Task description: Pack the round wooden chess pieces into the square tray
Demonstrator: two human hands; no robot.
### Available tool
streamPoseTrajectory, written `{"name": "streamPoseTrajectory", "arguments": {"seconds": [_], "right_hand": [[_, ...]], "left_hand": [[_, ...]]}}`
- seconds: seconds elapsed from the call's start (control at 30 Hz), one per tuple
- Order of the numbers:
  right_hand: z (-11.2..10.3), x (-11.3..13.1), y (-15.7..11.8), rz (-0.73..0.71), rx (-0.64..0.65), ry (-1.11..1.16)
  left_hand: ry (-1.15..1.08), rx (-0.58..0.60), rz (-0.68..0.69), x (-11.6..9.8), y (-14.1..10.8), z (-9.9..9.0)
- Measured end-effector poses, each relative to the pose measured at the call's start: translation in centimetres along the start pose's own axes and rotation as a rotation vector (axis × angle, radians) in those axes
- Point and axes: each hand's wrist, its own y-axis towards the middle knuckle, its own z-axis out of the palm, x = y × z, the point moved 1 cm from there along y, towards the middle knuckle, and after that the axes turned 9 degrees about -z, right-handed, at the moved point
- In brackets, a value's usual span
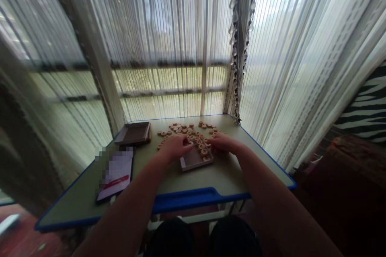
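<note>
A shallow open box [197, 165] lies on the desk in front of me, with a row of round wooden Chinese chess pieces [204, 152] along its right side. My left hand [175, 147] reaches over the box's left side, its fingers closed on a chess piece [190, 143]. At the box's right edge is my right hand [223, 143], fingers drawn together; whatever is between them is too small to make out. Many loose chess pieces [184, 131] lie scattered behind the box and partly behind both hands.
On the left of the desk [232, 172] sits a second shallow box [132, 143]. Nearer me lies a tablet-like device [117, 170], partly pixelated, with a red mark across it. A blue trough [187, 199] lines the front edge. Sheer curtains [169, 48] hang behind.
</note>
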Motion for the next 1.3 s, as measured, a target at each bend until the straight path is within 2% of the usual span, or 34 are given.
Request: {"name": "streamPoseTrajectory", "arguments": {"seconds": [0.13, 0.37, 0.47, 0.57, 0.67, 0.73, 1.0, 1.3], "right_hand": [[0.3, 0.5, -0.4, 0.003, 0.067, 0.048], [0.7, 0.0, 0.2, -0.065, 0.023, 0.046], [0.7, -0.2, 0.4, -0.112, -0.025, -0.027], [0.3, -0.1, 0.6, -0.181, -0.158, -0.211], [-0.1, 0.0, 0.7, -0.273, -0.293, -0.421], [-0.3, -0.1, 0.9, -0.307, -0.329, -0.501], [-0.2, -0.4, 1.1, -0.292, -0.316, -0.565], [-0.2, -0.8, 1.3, -0.318, -0.339, -0.546]], "left_hand": [[0.027, -0.017, -0.04, 0.2, 0.1, 0.3], [0.04, -0.105, -0.023, 0.2, 0.3, 0.5], [0.048, -0.116, -0.015, 0.1, 0.2, 0.4], [0.024, -0.138, 0.05, -0.3, -0.2, 0.0], [-0.06, -0.086, 0.193, -0.9, -0.7, -0.3], [-0.125, -0.033, 0.246, -1.2, -0.9, -0.4], [-0.302, 0.152, 0.233, -1.9, -1.1, 0.0], [-0.346, 0.211, 0.248, -2.5, -1.7, -0.5]]}}
